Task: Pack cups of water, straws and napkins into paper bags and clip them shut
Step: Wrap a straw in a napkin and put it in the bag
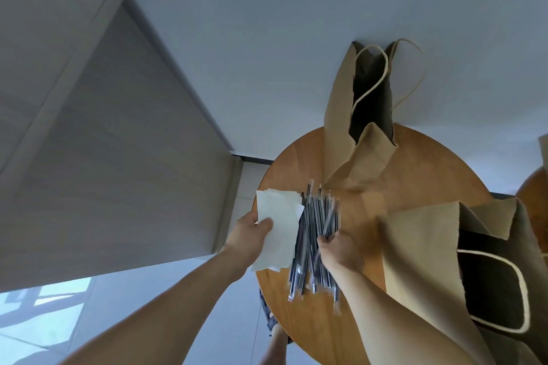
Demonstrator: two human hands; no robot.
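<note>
Clutching a stack of white napkins (pixel 280 228), the left hand (pixel 247 235) hovered at the round wooden surface's (pixel 415 187) near-left edge; the right hand (pixel 341 249) gripped wrapped straws (pixel 314 246) beside them. Two open paper bags (pixel 353 127) (pixel 430 252) stood beyond and right of the straws.

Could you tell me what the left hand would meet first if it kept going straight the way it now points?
Probably the bundle of straws: the left hand, holding napkins, points toward them and the right hand gripping them. Depth is unclear, so it might pass above.
</note>
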